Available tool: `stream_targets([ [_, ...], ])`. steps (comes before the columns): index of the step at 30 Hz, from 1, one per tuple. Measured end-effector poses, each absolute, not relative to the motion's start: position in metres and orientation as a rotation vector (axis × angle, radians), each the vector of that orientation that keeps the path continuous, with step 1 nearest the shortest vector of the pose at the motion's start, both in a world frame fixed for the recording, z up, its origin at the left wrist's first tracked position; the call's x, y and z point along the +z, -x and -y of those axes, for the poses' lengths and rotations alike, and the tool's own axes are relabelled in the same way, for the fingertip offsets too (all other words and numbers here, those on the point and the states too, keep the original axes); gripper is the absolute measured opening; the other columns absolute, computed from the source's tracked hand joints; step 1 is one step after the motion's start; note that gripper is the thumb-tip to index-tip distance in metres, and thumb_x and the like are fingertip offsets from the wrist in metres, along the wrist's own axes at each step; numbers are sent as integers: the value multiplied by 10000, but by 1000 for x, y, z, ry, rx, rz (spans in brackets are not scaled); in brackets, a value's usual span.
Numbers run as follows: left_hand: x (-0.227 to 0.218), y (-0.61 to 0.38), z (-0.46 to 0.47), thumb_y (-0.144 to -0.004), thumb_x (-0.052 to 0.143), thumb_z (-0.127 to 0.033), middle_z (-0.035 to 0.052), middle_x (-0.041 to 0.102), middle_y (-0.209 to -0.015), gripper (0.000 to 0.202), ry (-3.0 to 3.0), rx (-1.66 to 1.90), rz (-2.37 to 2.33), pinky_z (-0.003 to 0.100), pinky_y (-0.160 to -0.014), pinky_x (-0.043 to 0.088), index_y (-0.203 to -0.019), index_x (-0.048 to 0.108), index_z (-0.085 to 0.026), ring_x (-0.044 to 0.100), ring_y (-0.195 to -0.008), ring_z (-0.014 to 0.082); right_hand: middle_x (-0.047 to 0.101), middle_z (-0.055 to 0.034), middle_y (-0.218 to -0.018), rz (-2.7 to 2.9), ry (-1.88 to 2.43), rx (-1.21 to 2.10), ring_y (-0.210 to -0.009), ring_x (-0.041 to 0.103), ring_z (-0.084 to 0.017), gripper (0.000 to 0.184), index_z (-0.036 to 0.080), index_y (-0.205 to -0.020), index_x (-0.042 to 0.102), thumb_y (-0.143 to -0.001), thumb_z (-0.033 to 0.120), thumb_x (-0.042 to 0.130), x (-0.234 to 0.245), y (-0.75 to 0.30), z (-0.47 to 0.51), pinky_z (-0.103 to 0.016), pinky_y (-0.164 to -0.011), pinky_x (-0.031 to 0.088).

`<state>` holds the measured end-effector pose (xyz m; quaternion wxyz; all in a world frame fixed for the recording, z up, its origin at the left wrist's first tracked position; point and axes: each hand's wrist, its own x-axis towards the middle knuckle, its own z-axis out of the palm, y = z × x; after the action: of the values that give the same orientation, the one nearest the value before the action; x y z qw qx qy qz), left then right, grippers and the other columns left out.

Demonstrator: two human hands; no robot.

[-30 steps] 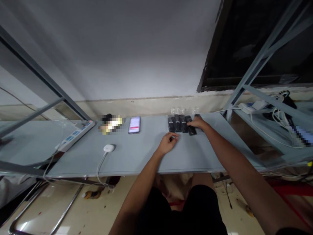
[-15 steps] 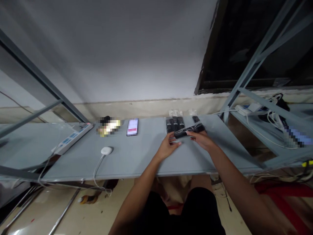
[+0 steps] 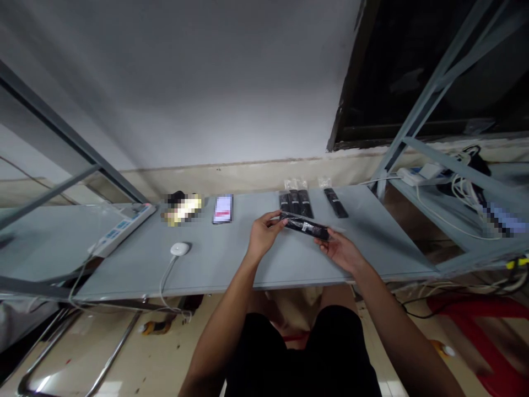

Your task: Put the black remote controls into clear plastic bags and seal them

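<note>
Grey shelf (image 3: 231, 264), remotes (image 3: 305, 204) in plastic bags (image 3: 290, 184)

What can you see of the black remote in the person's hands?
The black remote control is long and slim, inside a glossy clear plastic bag with a small pale patch near its middle. Its buttons are too small to make out. It lies slightly slanted across the person's front, its ends gripped by the left hand and right hand.
</note>
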<state>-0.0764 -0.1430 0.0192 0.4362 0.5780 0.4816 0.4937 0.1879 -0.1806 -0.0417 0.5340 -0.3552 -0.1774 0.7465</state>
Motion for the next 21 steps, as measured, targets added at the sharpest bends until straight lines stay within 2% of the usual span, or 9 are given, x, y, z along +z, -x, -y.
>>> stream_targets([
  [4,45,72,143,-821,829,-426,90,794,-1124,378,-1544,1395,-1200,366,-933,598,-1121,819,-197,751,-975,229,813,-76,-1084,433,734,1832,-1003,794,-256,216,232,-1029,719,-840,282,811,-40,-185,183,-267,-686,636],
  [7,62,68,146,-869,790,-373,69,803,-1102,213,-1677,1437,-1234,391,-1031,570,-1012,846,-227,745,-1057,235,805,-75,-1131,451,697,1882,-1021,790,-253,275,238,-1123,718,-863,305,777,-40,-182,186,-266,-672,633],
  [10,75,66,149,-896,757,-350,58,814,-1047,161,-1713,1423,-1221,388,-992,587,-946,850,-229,753,-1026,236,793,-63,-1179,486,715,1893,-1020,787,-247,317,251,-1156,716,-854,328,773,-39,-178,188,-266,-665,630],
  [16,87,68,147,-894,751,-391,56,818,-983,227,-1616,1438,-1234,362,-876,605,-976,830,-195,757,-923,231,783,-79,-1165,575,804,1841,-1004,778,-255,294,253,-1063,708,-819,396,791,-37,-175,188,-345,-802,635],
  [21,92,74,142,-869,769,-431,43,766,-860,273,-1511,1476,-1163,300,-754,601,-959,780,-173,705,-790,169,794,-62,-1063,544,830,1839,-903,786,-243,320,261,-1023,692,-765,384,835,-39,-176,188,-313,-696,607],
])
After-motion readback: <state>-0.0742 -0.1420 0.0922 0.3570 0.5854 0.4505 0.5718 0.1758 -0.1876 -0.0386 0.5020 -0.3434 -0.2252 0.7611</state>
